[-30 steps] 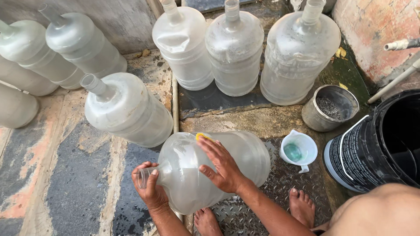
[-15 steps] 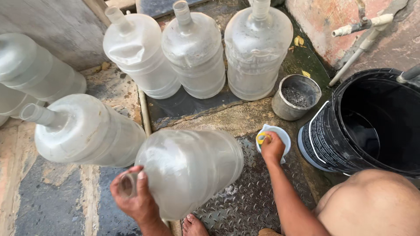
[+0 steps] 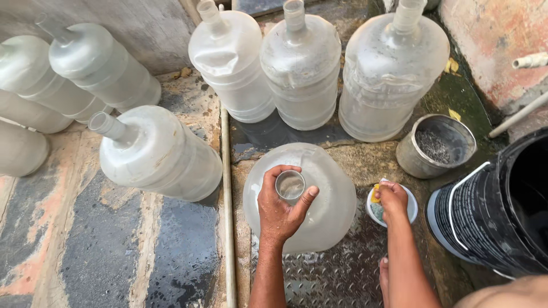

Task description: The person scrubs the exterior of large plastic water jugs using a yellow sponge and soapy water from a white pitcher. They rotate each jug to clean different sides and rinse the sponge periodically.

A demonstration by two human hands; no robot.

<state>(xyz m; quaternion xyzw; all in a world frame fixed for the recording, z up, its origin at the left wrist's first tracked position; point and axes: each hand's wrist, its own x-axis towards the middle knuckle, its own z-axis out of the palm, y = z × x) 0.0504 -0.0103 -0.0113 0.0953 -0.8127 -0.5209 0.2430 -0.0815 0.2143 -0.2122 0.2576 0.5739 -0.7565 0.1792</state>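
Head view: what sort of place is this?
Probably an outdoor washing spot for water jugs: many large translucent jugs on wet stone floor, a black bucket, and a small bowl with a yellow sponge.

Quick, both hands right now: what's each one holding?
Left hand: closed around the neck of the water jug.
Right hand: closed on a yellow sponge in the small bowl.

Two bare forearms, no sleeves, left grip (image 3: 281,211), right grip (image 3: 393,199), no rings or watch
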